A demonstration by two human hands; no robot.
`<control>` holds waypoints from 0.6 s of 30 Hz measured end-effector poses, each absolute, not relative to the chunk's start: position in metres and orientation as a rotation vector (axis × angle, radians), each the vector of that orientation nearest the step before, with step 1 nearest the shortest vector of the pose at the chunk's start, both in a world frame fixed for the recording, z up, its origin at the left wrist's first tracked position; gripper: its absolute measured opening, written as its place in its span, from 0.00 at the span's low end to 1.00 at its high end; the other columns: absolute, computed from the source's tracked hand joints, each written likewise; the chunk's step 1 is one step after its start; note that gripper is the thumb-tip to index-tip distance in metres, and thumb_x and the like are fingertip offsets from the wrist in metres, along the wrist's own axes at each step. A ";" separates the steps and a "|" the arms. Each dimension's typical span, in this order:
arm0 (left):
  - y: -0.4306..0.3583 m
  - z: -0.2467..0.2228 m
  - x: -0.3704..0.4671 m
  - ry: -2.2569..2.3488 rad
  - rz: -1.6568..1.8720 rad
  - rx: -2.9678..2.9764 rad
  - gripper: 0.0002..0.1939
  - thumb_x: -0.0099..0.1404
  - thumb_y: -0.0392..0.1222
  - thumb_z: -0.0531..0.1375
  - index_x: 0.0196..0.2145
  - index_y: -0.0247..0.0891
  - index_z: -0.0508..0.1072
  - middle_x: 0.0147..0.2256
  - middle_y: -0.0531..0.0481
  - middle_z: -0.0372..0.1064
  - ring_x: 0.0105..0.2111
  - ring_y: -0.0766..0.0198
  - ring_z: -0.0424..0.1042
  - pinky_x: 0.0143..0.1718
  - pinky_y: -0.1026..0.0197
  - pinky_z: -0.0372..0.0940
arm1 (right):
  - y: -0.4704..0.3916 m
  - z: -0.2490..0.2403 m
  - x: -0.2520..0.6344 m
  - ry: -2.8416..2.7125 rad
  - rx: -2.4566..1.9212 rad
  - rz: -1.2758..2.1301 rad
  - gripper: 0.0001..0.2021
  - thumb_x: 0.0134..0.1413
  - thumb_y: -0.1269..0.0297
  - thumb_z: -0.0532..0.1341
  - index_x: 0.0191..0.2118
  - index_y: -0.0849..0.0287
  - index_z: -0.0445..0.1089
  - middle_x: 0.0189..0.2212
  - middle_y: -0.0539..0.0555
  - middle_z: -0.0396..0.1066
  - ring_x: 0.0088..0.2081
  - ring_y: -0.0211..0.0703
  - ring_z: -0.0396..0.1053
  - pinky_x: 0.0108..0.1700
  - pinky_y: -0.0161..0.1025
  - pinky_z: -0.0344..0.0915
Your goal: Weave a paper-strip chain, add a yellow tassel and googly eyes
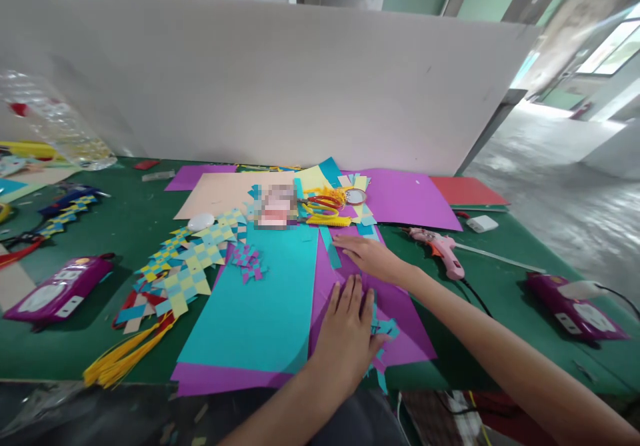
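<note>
My left hand (pixel 347 329) lies flat, fingers stretched out, on the purple paper (pixel 410 339) near the table's front edge. A teal and purple woven paper piece (pixel 385 328) sticks out beside and under its thumb side. Just beyond, my right hand (pixel 373 257) reaches in from the right with fingers extended to the left, low over the same purple paper. Its fingertips are close to a teal paper strip (pixel 329 247); whether they touch it I cannot tell. Left of both hands lies a large teal sheet (pixel 250 319), bearing a small purple and teal woven piece (pixel 247 261).
A pink glue gun (pixel 443 249) lies at right, near a purple power strip (pixel 575 309). Scissors (pixel 320 207) and a roll of tape (pixel 355 197) sit behind the hands. Woven paper pieces (pixel 190 266) and a yellow tassel (pixel 130 353) lie left. A white board (pixel 280 86) stands behind.
</note>
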State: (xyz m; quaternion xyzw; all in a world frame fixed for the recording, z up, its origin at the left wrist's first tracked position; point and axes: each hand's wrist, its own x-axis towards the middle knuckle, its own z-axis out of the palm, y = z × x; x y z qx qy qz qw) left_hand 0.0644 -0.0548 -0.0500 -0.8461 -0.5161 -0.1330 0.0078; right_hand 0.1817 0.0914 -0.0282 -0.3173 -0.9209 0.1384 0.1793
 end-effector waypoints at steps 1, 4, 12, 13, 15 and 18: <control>-0.054 -0.053 0.068 -1.610 -0.447 -2.630 0.35 0.67 0.60 0.48 0.59 0.29 0.62 0.61 0.30 0.56 0.62 0.46 0.54 0.60 0.43 0.54 | 0.083 -0.028 0.188 -2.612 -0.864 0.409 0.19 0.62 0.72 0.52 0.55 0.57 0.68 0.57 0.55 0.66 0.57 0.45 0.65 0.59 0.46 0.63; -0.055 -0.054 0.072 -1.572 -0.564 -2.598 0.31 0.68 0.58 0.49 0.57 0.30 0.65 0.57 0.34 0.65 0.60 0.49 0.60 0.60 0.45 0.56 | 0.060 -0.024 0.207 -2.606 -0.779 0.579 0.18 0.62 0.72 0.52 0.53 0.54 0.70 0.55 0.52 0.68 0.57 0.43 0.65 0.59 0.44 0.63; -0.074 -0.033 0.043 -1.743 -0.625 -2.319 0.30 0.69 0.56 0.48 0.57 0.28 0.65 0.57 0.35 0.64 0.58 0.47 0.63 0.58 0.43 0.59 | 0.065 -0.021 0.203 -2.503 -0.835 0.528 0.18 0.62 0.66 0.54 0.57 0.55 0.67 0.55 0.54 0.68 0.58 0.46 0.64 0.60 0.48 0.62; -0.076 -0.034 0.041 -1.758 -0.598 -2.299 0.32 0.69 0.57 0.48 0.57 0.26 0.65 0.57 0.33 0.64 0.58 0.45 0.63 0.57 0.43 0.60 | 0.065 -0.023 0.201 -2.547 -0.813 0.507 0.19 0.62 0.66 0.54 0.58 0.56 0.65 0.57 0.55 0.66 0.59 0.46 0.62 0.61 0.50 0.60; -0.080 -0.038 0.037 -1.750 -0.557 -2.290 0.34 0.68 0.59 0.47 0.58 0.25 0.64 0.57 0.31 0.63 0.58 0.44 0.63 0.55 0.43 0.62 | 0.060 -0.024 0.201 -2.631 -0.775 0.502 0.19 0.63 0.67 0.54 0.59 0.56 0.64 0.58 0.55 0.65 0.61 0.45 0.59 0.63 0.51 0.57; -0.086 -0.046 0.037 -1.717 -0.545 -2.299 0.33 0.68 0.58 0.48 0.58 0.26 0.63 0.58 0.32 0.63 0.58 0.45 0.63 0.55 0.43 0.61 | 0.041 -0.018 0.210 -2.714 -0.737 0.515 0.18 0.63 0.67 0.53 0.57 0.56 0.66 0.58 0.55 0.65 0.61 0.44 0.59 0.63 0.47 0.57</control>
